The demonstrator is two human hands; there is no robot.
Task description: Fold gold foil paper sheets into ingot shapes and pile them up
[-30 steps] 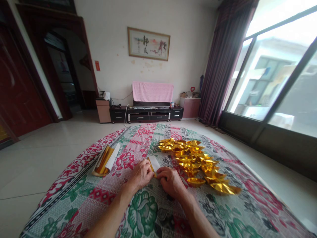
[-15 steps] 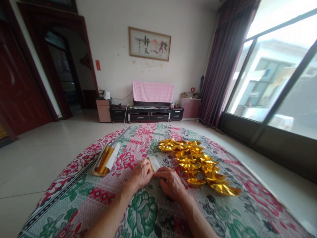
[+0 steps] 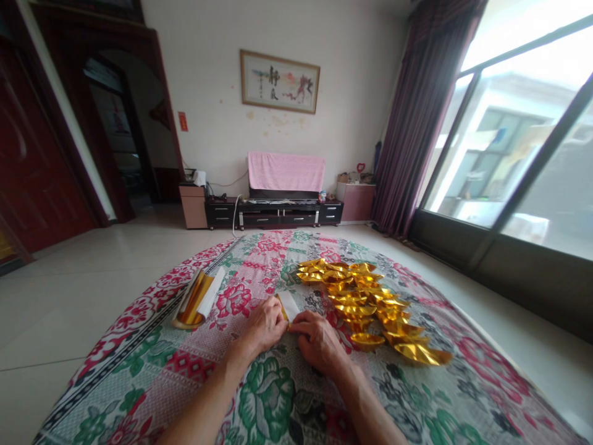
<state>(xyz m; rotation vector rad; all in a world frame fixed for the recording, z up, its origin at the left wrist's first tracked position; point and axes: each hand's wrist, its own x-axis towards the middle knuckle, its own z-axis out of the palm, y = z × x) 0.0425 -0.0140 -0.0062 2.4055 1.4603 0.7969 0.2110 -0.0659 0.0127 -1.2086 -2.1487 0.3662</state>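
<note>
My left hand (image 3: 265,327) and my right hand (image 3: 319,342) meet over a small sheet of gold paper (image 3: 288,305), white on its upper face, which lies on the flowered cloth (image 3: 269,395). Both hands pinch its near edge with fingers curled. To the right of my right hand lies a heap of several folded gold paper ingots (image 3: 370,303). A stack of flat gold paper sheets (image 3: 197,298) rests to the left of my left hand.
The cloth covers a round surface with tiled floor (image 3: 69,296) around it. A dark TV cabinet (image 3: 278,213) with a pink cloth stands at the far wall. Large windows (image 3: 519,136) and a purple curtain are on the right.
My right hand has shifted slightly left toward my left hand along the paper's near edge. The rest is still.
</note>
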